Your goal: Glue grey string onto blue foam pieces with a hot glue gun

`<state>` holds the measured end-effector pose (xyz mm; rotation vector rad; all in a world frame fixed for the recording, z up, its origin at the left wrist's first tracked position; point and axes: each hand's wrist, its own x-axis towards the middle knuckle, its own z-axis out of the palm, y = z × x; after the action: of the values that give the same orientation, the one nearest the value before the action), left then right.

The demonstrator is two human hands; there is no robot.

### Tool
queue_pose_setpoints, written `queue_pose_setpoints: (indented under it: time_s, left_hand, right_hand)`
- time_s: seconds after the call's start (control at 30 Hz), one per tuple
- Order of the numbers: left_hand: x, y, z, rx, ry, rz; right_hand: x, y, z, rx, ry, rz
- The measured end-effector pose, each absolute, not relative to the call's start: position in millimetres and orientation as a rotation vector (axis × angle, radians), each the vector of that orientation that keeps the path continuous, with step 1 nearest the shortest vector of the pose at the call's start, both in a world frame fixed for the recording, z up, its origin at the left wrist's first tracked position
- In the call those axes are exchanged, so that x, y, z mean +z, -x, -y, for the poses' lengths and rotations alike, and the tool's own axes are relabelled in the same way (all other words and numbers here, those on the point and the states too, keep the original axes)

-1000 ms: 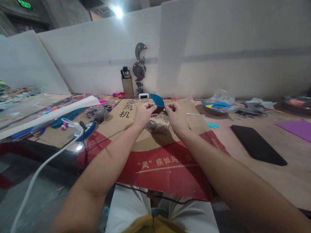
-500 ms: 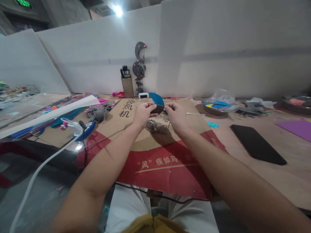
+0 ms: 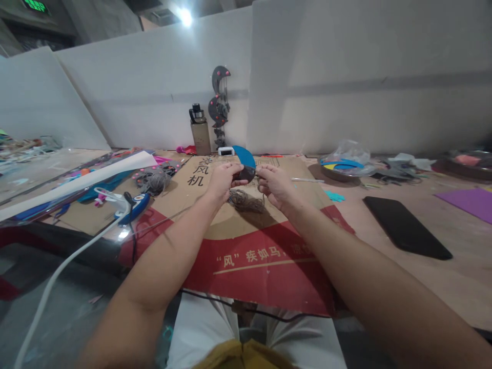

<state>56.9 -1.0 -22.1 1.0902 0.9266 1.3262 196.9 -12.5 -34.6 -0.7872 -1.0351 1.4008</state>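
Observation:
My left hand (image 3: pixel 226 179) is closed on a crescent-shaped piece (image 3: pixel 243 155), blue in its upper part and dark grey in its lower part. At the piece's right edge, my right hand (image 3: pixel 274 182) pinches a thin strand that looks like grey yarn; the fingers hide most of it. Below both hands, a loose bundle of grey yarn (image 3: pixel 246 201) lies on a flattened cardboard sheet (image 3: pixel 265 282) printed in red and brown.
A phone-like black slab (image 3: pixel 405 228) lies at right, near a bowl with blue and yellow pieces (image 3: pixel 342 169). Behind stand a bottle (image 3: pixel 200 134) and hanging grey crescents with pink dots (image 3: pixel 218 110). At left are a blue-white device with a cable (image 3: pixel 132 207) and more grey yarn (image 3: pixel 154 179).
The crescent has turned in my left hand, showing more of its dark lower face. My right hand has tilted, and its fingers have moved slightly away from the piece.

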Motion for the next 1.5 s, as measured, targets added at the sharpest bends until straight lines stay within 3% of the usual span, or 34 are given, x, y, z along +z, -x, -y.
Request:
queue_pose_setpoints:
  time_s: [0.5,1.1,1.5]
  left_hand:
    - [-24.1,-56.8,-2.6,1.246,-1.038,-0.918]
    - [-34.2,-66.2,-1.3,1.386,-1.283,-1.079]
    - [-24.6,-60.7,-2.3,1.299,-1.056,-0.936]
  right_hand:
    - [-33.8,-195.9,15.6,1.498,0.701,0.973]
    - [-42.6,-186.8,12.8,1.311,0.807,0.956]
    - [-42.2,-186.6,14.6,1.304,0.748,0.977]
